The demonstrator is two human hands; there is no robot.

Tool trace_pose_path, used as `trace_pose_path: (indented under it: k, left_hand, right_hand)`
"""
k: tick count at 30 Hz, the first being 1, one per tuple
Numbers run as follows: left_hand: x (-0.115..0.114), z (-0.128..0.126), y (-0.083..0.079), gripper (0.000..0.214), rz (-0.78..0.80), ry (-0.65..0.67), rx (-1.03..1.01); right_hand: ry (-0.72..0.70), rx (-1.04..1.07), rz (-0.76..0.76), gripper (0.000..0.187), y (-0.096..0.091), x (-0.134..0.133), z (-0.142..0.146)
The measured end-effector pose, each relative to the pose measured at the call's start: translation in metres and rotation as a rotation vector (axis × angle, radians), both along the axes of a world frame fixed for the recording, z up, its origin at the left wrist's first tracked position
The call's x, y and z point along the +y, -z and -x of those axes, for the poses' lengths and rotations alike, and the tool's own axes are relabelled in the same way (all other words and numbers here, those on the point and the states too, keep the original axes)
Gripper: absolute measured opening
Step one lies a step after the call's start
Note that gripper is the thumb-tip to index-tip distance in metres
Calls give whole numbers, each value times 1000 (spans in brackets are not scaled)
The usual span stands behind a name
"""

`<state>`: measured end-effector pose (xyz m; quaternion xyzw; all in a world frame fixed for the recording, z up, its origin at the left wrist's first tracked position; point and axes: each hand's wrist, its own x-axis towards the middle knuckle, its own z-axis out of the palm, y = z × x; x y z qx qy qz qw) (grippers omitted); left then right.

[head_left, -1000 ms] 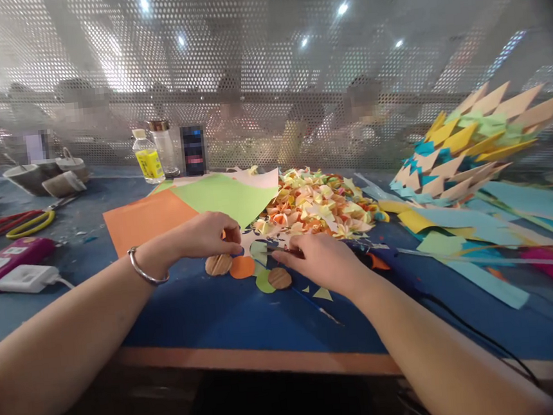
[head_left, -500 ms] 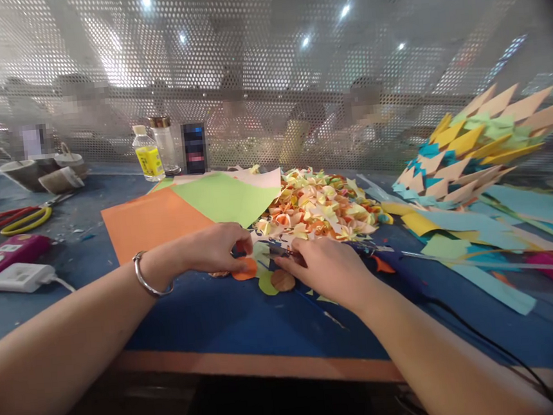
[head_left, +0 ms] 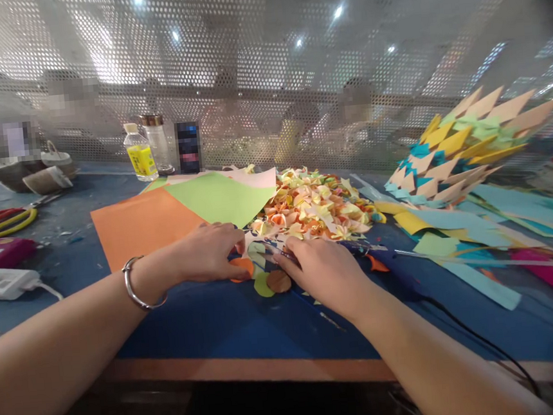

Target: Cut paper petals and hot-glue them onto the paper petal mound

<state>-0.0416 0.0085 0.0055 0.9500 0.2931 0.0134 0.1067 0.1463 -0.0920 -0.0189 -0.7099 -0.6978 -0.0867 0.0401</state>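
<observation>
My left hand point(head_left: 210, 252), a metal bangle on its wrist, lies curled on the blue table point(head_left: 208, 317) with its fingertips pinched on an orange paper circle point(head_left: 241, 269). My right hand point(head_left: 323, 268) is closed close beside it, its fingers gripping a thin dark tool point(head_left: 280, 253) that points at the left fingertips. Just below the two hands lie a green paper circle point(head_left: 263, 286) and a round wooden disc point(head_left: 279, 281). A heap of small folded paper flowers point(head_left: 313, 207) sits right behind the hands.
Orange point(head_left: 142, 225) and green point(head_left: 220, 198) paper sheets lie behind my left hand. Scissors point(head_left: 1, 222), a power strip point(head_left: 2, 283), bottles point(head_left: 139, 153) stand left. A dark corded tool point(head_left: 398, 274) and piled paper offcuts point(head_left: 465, 146) fill the right. A perforated screen backs the table.
My left hand has slid forward and down onto the orange circle, covering the wooden disc that lay beside it. My right hand has crept slightly left toward it.
</observation>
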Motion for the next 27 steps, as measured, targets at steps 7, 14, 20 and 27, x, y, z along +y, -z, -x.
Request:
trace_pose_path:
  k: [7, 14, 20, 27]
  left_hand:
    - [-4, -1, -4, 30, 8, 1, 19]
    - [-4, -3, -6, 23, 120, 45, 10]
    - [6, -4, 2, 17, 355, -3, -87]
    - [11, -3, 2, 26, 575, 19, -260]
  right_hand:
    - [-14, -55, -31, 27, 0, -2, 4]
    - [-8, -67, -76, 27, -1, -3, 4]
    - [29, -18, -171, 22, -5, -14, -11]
    - [160, 44, -423, 20, 16, -71, -74]
